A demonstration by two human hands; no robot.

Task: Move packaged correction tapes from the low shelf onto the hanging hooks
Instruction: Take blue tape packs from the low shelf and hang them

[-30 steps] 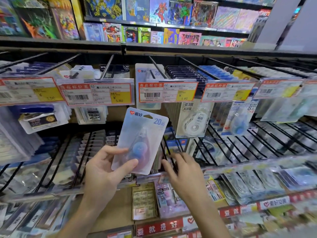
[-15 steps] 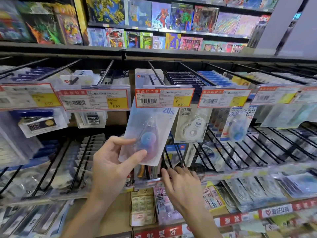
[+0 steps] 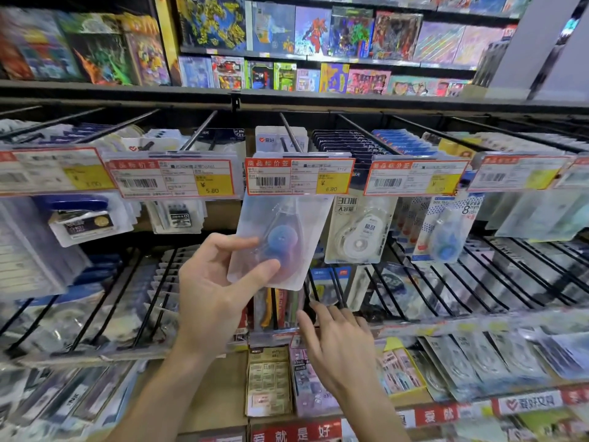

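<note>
One correction tape pack (image 3: pixel 280 240) pinched by left hand (image 3: pixel 212 291) fingers, right hand (image 3: pixel 338 346) fingers loose

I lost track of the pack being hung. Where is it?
In the head view, centre: the correction tape pack is held by the left hand, its top behind the 6.80 price tag.

Clear pack (image 3: pixel 280 240) w/ blue tape; red/yellow price tag (image 3: pixel 299 176).
</note>
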